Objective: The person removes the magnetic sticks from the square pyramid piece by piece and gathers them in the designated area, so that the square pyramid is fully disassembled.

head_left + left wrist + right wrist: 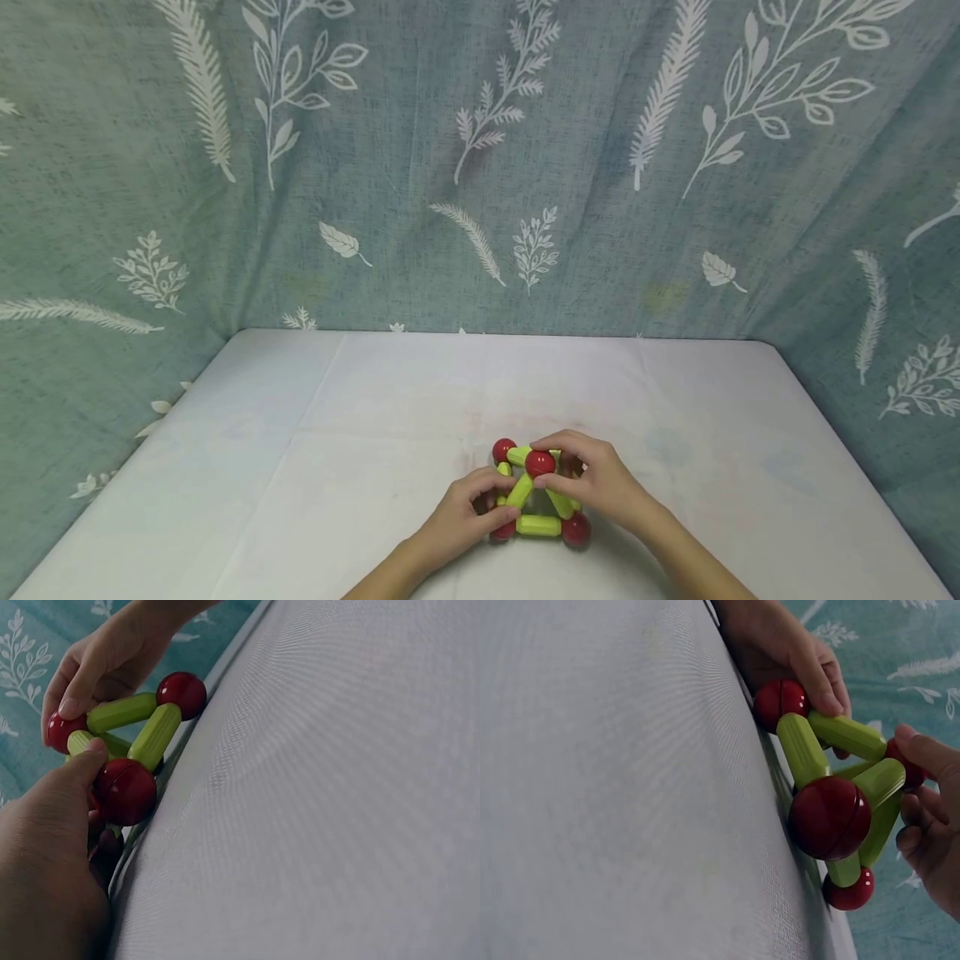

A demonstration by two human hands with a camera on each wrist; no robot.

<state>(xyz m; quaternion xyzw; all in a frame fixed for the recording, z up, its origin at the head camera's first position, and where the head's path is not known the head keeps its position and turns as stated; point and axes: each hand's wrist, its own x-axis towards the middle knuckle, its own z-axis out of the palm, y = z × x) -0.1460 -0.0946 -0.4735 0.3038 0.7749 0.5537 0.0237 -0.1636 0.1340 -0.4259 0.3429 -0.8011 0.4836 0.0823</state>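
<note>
White cloth-covered table (375, 400), far corners rounded. One item on it: red-and-green frame (520, 492), landmark for the rest. Its far-left ball (504, 451), near-left ball (504, 532) and near-right ball (576, 530) are at base level; green rod (538, 526) spans the near two. Long crease (300, 427) left of frame, faint reddish smudges (517, 417) just behind it, pale bluish patch (791, 477) well right of it.

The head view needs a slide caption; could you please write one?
Left hand and right hand hold joined red balls and green rods.
</note>
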